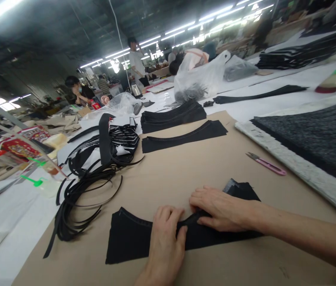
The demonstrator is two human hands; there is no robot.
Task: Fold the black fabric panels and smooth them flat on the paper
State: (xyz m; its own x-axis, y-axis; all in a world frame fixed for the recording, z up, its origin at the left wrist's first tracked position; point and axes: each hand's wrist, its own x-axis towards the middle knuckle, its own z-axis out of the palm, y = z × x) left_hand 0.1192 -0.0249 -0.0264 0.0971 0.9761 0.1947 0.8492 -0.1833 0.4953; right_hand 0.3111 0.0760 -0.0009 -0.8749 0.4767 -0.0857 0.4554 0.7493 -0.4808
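Observation:
A black fabric piece (pixel 130 242) with a curved upper edge lies flat on the brown board in front of me. Along that curve runs a narrow folded strip, and its grey end sticks up loose at the right. My left hand (pixel 168 238) presses on the middle of the curve, thumb and fingers pinched at the edge. Just to the right, my right hand (pixel 215 208) grips the same edge with its fingers curled over it; the fabric between the thumb and fingers is partly hidden.
Pink thread snips (pixel 267 163) lie at the right, beside a white slab (pixel 289 171) bearing dark grey fabric. Black strips (pixel 78 202) are heaped at the left. Farther back are a similar black piece (pixel 182 136), a stack of them (pixel 172 115) and green-tipped bottles (pixel 41 184). Other people stand beyond.

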